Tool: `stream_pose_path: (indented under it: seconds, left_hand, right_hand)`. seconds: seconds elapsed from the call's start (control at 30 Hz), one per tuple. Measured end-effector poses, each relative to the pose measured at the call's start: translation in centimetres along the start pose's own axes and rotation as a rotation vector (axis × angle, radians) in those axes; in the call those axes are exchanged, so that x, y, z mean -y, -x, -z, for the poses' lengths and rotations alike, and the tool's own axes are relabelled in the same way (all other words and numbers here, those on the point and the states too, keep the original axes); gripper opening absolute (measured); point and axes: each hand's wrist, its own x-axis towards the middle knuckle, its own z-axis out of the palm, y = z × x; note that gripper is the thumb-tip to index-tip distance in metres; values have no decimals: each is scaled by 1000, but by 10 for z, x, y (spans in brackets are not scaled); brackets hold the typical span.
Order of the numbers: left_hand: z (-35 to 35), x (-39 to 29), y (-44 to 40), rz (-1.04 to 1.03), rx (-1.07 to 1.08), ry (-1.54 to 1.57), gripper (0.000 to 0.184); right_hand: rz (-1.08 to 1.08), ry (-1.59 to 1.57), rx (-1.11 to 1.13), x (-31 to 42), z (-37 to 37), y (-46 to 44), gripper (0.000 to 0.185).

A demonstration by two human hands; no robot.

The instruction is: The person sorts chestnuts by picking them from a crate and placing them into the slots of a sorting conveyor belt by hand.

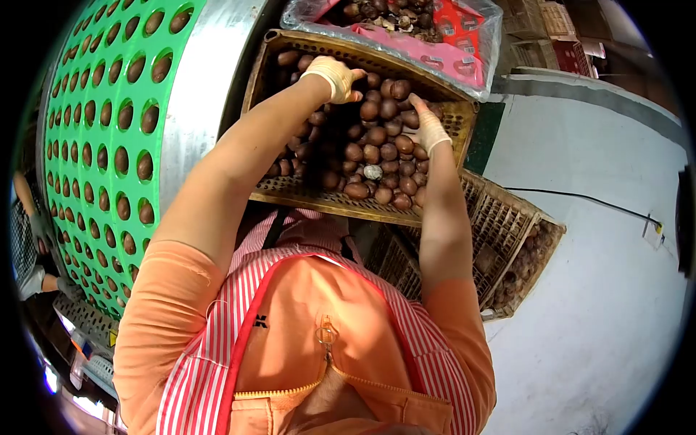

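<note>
A brown plastic crate [330, 199] in front of me holds many dark brown eggs [388, 152], with one pale, speckled egg [373, 172] among them. My left hand [335, 78], in a cream glove with bare fingertips, reaches over the eggs near the crate's far side. Its visible fingers are apart, and I see nothing held in them. At the right side of the crate is my right hand [429, 127], similarly covered. Its fingers stretch along the eggs there without closing round one; part of that hand is hidden.
On the left curves a green panel [130, 80] with brown eggs in its holes, beside a metal band [206, 87]. Beyond the crate lies a plastic-lined container [478, 43]. Another crate [500, 246] stands lower right, near a cable [580, 197]. A co-worker's gloved hand [70, 290] shows far left.
</note>
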Motion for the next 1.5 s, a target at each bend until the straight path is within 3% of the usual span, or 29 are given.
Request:
stream_pose_path:
  seconds: [0.07, 0.13, 0.27, 0.33, 0.4, 0.57, 0.67, 0.73, 0.8, 0.87, 0.93, 0.97, 1.07, 1.13, 1.2, 1.37, 1.5]
  left_hand:
    - [-4, 3, -1, 27, 126, 156, 69]
    - [-20, 5, 3, -4, 43, 203, 83]
    - [-34, 10, 19, -14, 41, 273, 97]
    - [-37, 5, 27, -7, 22, 218, 95]
    - [-34, -4, 45, 32, 43, 220, 94]
    - [-38, -4, 66, 70, 37, 175, 96]
    - [-52, -8, 80, 79, 11, 306, 93]
    - [-53, -12, 91, 111, -24, 302, 90]
    - [-48, -15, 99, 145, -3, 310, 90]
    - [-56, -11, 94, 88, 84, 219, 82]
    - [-56, -16, 98, 63, 144, 211, 78]
    - [-64, -15, 99, 57, 120, 207, 86]
    - [-85, -8, 117, 81, 112, 357, 98]
    - [-99, -9, 120, 110, 101, 358, 109]
    - [-106, -10, 123, 59, 92, 462, 110]
    - [-116, -15, 127, 162, 206, 496, 108]
    - [-113, -22, 135, 158, 281, 436, 103]
  right_hand:
    - [-8, -4, 54, 4, -21, 25, 95]
    - [84, 21, 136, 5, -32, 39, 72]
    - [318, 261, 35, -14, -57, 35, 62]
    - [353, 391, -43, -19, -70, 41, 61]
    - [431, 715, -172, -21, -82, 68, 61]
    - [566, 858, 21, -47, -88, 99, 62]
    - [478, 703, 2, -13, -50, 118, 61]
    - [516, 961, -327, 3, -23, 113, 60]
    - [514, 1118, -440, -10, -2, 72, 61]
    - [309, 1301, -355, -11, -3, 65, 61]
    - [317, 1472, -426, -19, -21, 77, 60]
    - [249, 1519, -457, -17, -28, 82, 59]
    - [115, 1287, -306, -21, -11, 66, 59]
    - [159, 1277, -296, -22, -8, 62, 64]
    - [213, 1165, -270, -29, -5, 60, 66]
    - [254, 748, -83, -42, 1, 61, 56]
    - [295, 846, 96, -38, -6, 69, 56]
